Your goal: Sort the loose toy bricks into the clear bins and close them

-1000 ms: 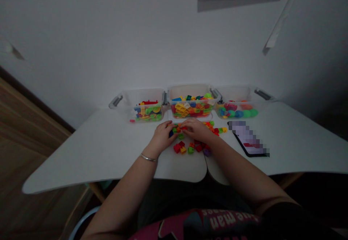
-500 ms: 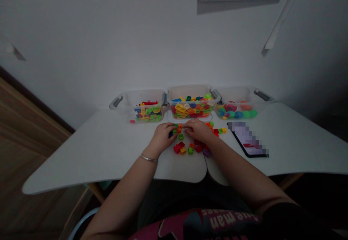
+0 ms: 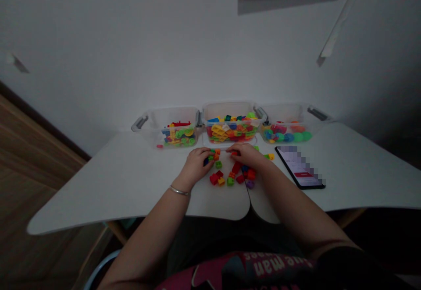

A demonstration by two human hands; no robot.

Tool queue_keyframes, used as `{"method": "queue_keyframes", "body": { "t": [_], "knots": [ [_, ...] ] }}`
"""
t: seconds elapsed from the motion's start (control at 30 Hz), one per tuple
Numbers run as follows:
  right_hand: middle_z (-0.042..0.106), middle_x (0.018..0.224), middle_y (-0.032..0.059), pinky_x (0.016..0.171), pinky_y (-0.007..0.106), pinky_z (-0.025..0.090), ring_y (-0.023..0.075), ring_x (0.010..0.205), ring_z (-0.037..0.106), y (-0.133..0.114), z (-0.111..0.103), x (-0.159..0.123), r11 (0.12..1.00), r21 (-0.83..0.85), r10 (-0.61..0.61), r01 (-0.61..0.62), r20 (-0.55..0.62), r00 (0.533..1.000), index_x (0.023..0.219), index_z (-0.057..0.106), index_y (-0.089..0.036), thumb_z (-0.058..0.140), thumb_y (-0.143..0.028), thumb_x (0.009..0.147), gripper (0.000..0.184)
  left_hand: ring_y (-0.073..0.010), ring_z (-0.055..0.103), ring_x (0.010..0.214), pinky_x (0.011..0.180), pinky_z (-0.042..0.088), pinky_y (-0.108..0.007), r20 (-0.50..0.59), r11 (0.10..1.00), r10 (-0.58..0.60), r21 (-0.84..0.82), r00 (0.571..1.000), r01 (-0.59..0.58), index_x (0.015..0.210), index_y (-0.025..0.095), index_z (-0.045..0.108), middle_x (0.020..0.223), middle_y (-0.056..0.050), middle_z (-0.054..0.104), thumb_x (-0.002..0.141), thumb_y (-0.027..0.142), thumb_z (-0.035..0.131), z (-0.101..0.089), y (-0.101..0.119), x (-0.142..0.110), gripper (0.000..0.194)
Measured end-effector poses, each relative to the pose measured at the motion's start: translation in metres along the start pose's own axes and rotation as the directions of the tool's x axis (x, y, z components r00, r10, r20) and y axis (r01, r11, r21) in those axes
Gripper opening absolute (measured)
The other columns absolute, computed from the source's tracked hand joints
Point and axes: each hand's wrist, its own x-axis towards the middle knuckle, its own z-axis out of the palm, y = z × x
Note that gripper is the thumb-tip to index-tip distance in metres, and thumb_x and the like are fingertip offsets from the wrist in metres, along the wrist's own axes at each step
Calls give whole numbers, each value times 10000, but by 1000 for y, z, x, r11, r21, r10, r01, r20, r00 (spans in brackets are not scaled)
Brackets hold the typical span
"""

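My left hand point(image 3: 196, 166), wearing a silver bangle point(image 3: 179, 191), is closed around a small cluster of toy building blocks. Orange blocks point(image 3: 217, 153), green pieces and a dark blue block point(image 3: 206, 161) show at its fingertips. To its right, my right hand point(image 3: 247, 155) curves over the table, and a red building block point(image 3: 234, 153) shows between its thumb and fingers. Just below the hands lie loose blocks: a green one point(image 3: 219, 164), a yellow one point(image 3: 221, 181), a lime one point(image 3: 230, 181) and a purple one point(image 3: 250, 184). My right hand and forearm partly cover other blocks.
Three clear bins line the wall: the left bin point(image 3: 174, 117) and middle bin point(image 3: 230, 108) hold mixed toy pieces, the right bin point(image 3: 283, 112) rounded ones. A phone point(image 3: 301, 169) lies on the white table point(image 3: 131, 180) at right. A gap splits the tabletop's front edge.
My right hand has drawn back to the right, away from the cluster in my left hand. Red and blue blocks near its wrist are now uncovered. My left hand stays in place.
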Motion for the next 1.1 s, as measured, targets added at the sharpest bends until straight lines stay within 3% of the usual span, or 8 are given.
{"method": "queue_keyframes", "body": {
  "t": [0.1,0.2,0.37,0.47,0.57,0.8,0.97,1.1],
  "knots": [
    [736,1058,82,964,364,508,208,1032,664,-2,2,0,996,54,-69,75,-105,992,1042,745,-207,602,-146,854,244,-268,621,1111,1011,495,-464,-6,1000,5,-2,1000,-5,1085,185,708,1183,-114,682,833,229,683,0,1,0,257],
    [730,1019,75,956,376,520,206,1005,660,-5,-1,0,981,102,-115,163,-369,922,951,756,-219,567,-175,878,208,-267,623,1105,1009,496,-460,-14,1000,10,-5,1000,-10,1080,189,709,1179,-110,684,834,225,679,-1,1,0,250],
    [694,1020,87,977,438,520,235,1034,636,-6,-13,-1,989,122,35,85,-745,666,957,749,-241,515,-257,916,239,-258,628,1098,1000,502,-457,-11,1000,17,-9,1000,-17,1064,208,708,1163,-99,686,830,228,680,-2,1,0,236],
    [654,1065,90,957,450,533,238,1071,618,-2,-21,0,991,132,109,10,-858,503,1014,729,-232,487,-278,933,260,-259,624,1105,1006,498,-462,-6,1000,12,-2,1000,-12,1067,204,707,1171,-105,682,829,236,682,-3,0,0,241],
    [612,1101,89,929,450,548,235,1092,599,1,-28,3,994,99,108,-44,-903,415,1064,701,-239,471,-293,945,264,-260,619,1116,1014,492,-464,8,1000,11,1,1000,-11,1075,200,704,1188,-109,674,840,236,668,-3,0,-1,241],
    [589,1170,114,1005,457,493,244,1145,567,1,-37,18,997,23,51,-67,-895,444,988,712,-226,485,-280,931,240,-271,615,1125,1005,479,-484,19,1000,-7,10,1000,6,1073,198,702,1192,-103,680,842,243,672,-2,0,-1,237],
    [654,1193,101,1051,488,435,257,1155,580,6,-32,25,992,-10,67,-123,-791,608,1104,704,-237,439,-252,937,314,-271,615,1127,1013,473,-489,21,999,-29,14,999,29,1080,209,699,1204,-96,678,843,255,671,-2,0,0,242],
    [669,1249,88,1132,523,331,276,1193,568,2,-31,21,982,-114,27,-152,-711,703,1179,680,-234,486,-274,919,327,-266,613,1127,1019,482,-471,15,1000,-19,-4,1000,19,1087,202,698,1202,-104,672,838,244,672,-2,0,-1,254]
  ]
}}
